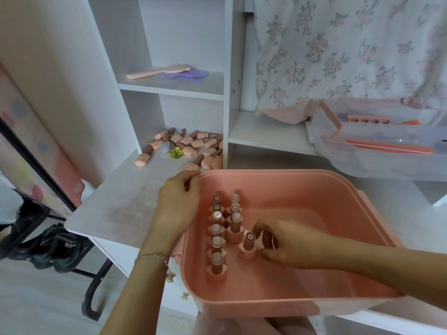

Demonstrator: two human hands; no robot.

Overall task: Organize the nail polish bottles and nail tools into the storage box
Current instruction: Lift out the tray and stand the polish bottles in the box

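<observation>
Mid-stocking: nail polish bottle (248,245) upright on the pink storage box (302,184) floor beside two standing rows, right hand (287,245) loosely curled beside it – grip unclear; left hand (177,204) closed on the rim – next, fetching from the desk pile (186,148)

Soft, even daylight, faint shadows, wide-angle bending at edges, slight motion blur.

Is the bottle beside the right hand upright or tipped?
Upright: the bottle stands on its base in the pink box, cap up.
</observation>
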